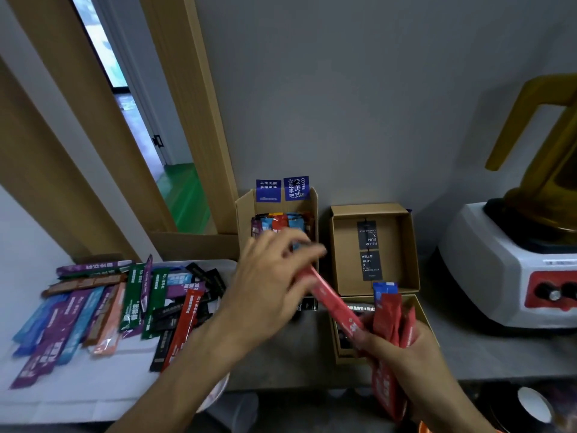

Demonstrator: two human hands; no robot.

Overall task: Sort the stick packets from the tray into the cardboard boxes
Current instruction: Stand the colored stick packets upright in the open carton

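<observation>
Midway over the counter, the left hand [274,276] pinches the upper end of a red stick packet [334,303] slanting down-right to the right hand [402,354], which clasps a red bundle [388,320] above the near cardboard box [420,310], nearest.

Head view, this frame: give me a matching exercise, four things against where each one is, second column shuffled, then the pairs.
Things:
1. red packet bundle
2. black tags
3. blender
4. loose mixed packets

Places:
A. lying flat inside the open box by the wall
B. spread over the white tray on the left
C. gripped in the right hand
D. standing at the far right of the counter

Pairs: 1-C, 2-A, 3-D, 4-B
</observation>
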